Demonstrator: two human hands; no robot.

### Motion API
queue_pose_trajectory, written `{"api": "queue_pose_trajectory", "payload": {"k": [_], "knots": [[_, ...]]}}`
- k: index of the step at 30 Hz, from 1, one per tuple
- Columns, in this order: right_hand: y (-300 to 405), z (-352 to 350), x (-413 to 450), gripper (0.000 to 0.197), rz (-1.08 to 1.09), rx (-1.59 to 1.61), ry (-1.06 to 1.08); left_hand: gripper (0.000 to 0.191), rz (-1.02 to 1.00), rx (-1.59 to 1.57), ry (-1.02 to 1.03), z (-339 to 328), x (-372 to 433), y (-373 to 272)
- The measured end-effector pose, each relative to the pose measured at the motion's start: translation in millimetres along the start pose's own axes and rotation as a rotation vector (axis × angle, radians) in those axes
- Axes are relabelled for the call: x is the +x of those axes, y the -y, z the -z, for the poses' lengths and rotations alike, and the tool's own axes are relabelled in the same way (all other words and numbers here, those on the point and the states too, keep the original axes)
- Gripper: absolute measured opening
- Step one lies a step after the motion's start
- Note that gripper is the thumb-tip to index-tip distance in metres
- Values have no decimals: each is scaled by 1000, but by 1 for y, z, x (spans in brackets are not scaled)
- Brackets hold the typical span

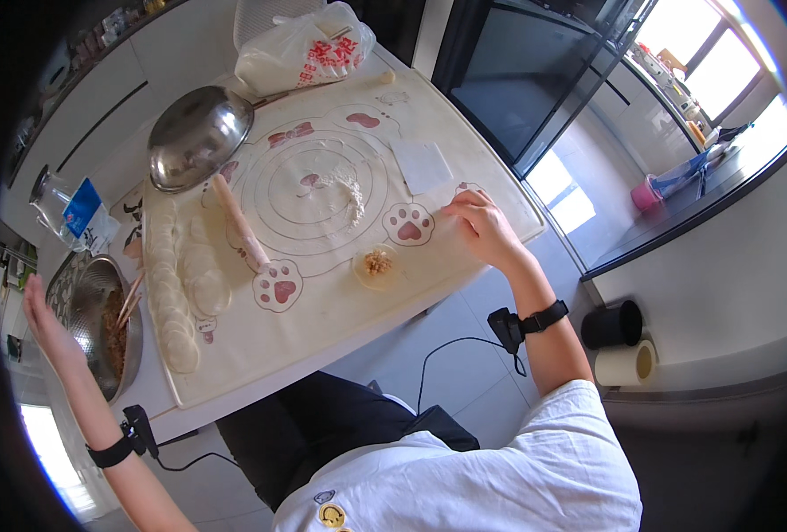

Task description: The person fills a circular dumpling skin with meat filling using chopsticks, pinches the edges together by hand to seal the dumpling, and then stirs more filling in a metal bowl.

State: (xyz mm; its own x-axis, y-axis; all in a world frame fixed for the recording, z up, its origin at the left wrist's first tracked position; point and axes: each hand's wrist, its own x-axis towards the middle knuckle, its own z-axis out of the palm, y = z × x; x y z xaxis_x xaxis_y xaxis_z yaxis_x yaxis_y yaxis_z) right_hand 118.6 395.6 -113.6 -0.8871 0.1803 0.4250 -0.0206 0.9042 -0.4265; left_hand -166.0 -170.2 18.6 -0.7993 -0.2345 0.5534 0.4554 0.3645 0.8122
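My left hand is raised beside a metal bowl of brown filling with chopsticks in it; it holds nothing that shows. My right hand is over the right part of a pale silicone mat, its fingers bent; whether something small is between them cannot be told. Nearer me lies a round dough wrapper with filling at its middle. Overlapping wrappers form two rows at the mat's left. A wooden rolling pin lies beside them. Flour dusts the printed rings.
An overturned steel bowl sits at the mat's far left corner, a plastic bag behind it. A white square sheet lies on the mat. A blue-and-white packet and a glass jug stand at left.
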Motion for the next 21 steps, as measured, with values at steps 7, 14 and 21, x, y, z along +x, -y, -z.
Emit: {"api": "queue_pose_trajectory", "payload": {"k": [7,14,21], "knots": [[1,-9,63,59,-610,-220,40,50,-125,-475,89,-68,17,-52],[-22,-18,134,62,-719,-256,464,45,297,-930,350,-185,-91,-183],[-32,16,78,32,-745,327,204,46,589,-1136,655,-262,-224,-182]]}}
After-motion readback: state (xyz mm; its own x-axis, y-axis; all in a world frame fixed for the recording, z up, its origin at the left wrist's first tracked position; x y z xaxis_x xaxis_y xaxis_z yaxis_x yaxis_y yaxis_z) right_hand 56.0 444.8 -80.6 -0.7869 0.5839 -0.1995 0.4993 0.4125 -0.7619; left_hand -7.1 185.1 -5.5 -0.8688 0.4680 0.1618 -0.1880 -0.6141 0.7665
